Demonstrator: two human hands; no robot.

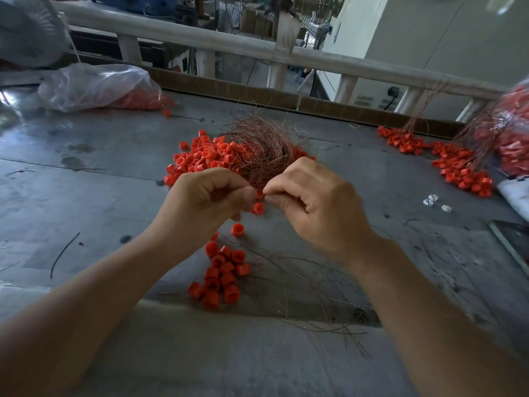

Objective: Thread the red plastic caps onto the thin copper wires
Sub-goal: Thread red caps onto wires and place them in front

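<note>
Centrally: L hand (pixel 211 193), R hand (pixel 317 207) pinch red cap (pixel 260 195); copper wires (pixel 263 150) behind.

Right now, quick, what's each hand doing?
Left hand: closed, pinching a red cap.
Right hand: closed in a pinch beside the cap, probably on a wire too fine to see.

left hand (pixel 211 193): fingers pinch near end of copper wires (pixel 260 150)
right hand (pixel 312 202): fingers pinch red cap (pixel 260 194) beside left fingertips
loose caps (pixel 200 156): heap under wires, on table (pixel 86 181)
</note>
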